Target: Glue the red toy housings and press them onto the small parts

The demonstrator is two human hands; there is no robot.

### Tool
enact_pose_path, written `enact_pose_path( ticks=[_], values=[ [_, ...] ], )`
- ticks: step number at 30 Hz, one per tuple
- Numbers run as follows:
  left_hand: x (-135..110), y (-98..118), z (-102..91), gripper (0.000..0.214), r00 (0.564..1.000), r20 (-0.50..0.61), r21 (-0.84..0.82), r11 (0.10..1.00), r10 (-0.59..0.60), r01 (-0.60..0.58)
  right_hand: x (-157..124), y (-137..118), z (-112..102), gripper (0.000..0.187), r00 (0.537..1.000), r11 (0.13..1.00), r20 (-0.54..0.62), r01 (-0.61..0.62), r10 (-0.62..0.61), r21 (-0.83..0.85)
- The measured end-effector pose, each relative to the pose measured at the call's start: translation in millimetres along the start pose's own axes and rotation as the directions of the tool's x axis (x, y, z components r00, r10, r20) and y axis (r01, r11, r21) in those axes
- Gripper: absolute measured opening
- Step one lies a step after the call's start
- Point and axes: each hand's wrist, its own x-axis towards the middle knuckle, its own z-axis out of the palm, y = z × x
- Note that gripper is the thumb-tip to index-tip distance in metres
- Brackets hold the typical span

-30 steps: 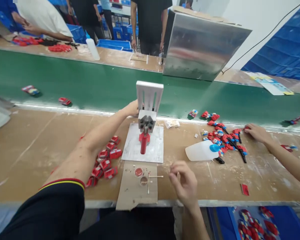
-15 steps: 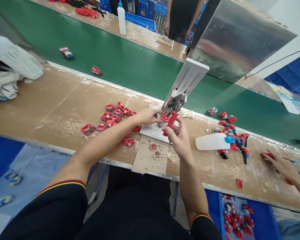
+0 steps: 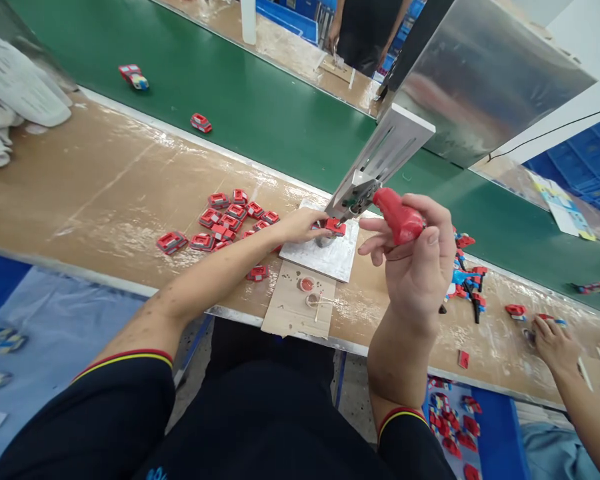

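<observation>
On the worktop (image 3: 105,193), centre: right hand (image 3: 416,270), grip clamped on red handle (image 3: 399,215), held up right of white press (image 3: 380,160); left hand (image 3: 303,225) touches small red part (image 3: 336,227) at press base, its grip cannot be told.

Right hand (image 3: 416,273) gripping red handle (image 3: 399,217), left hand (image 3: 303,225) at small press (image 3: 380,157) (red parts (image 3: 230,217) beside)

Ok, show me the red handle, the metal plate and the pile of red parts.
red handle (image 3: 398,215): head view, middle of its grip.
metal plate (image 3: 338,257): head view, bare near corner.
pile of red parts (image 3: 237,212): head view, a part mid-pile.
</observation>
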Motion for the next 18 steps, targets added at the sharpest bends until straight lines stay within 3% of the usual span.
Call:
enact_pose_path(
  ticks=[10,18],
  values=[
    [-3.2,-3.1,3.9,0.043,0.999,-0.018,0.051,0.998,-0.026,0.027,-15.3,8.2,0.3,0.033,0.997,0.999,0.070,0.022,-0.026,0.049],
    [-3.7,-5.0,5.6,0.046,0.999,-0.024,0.061,0.998,-0.024,0.026,-27.4,13.4,-1.4,0.036,0.996,0.997,0.055,-0.071,0.070,0.013]
  ],
)
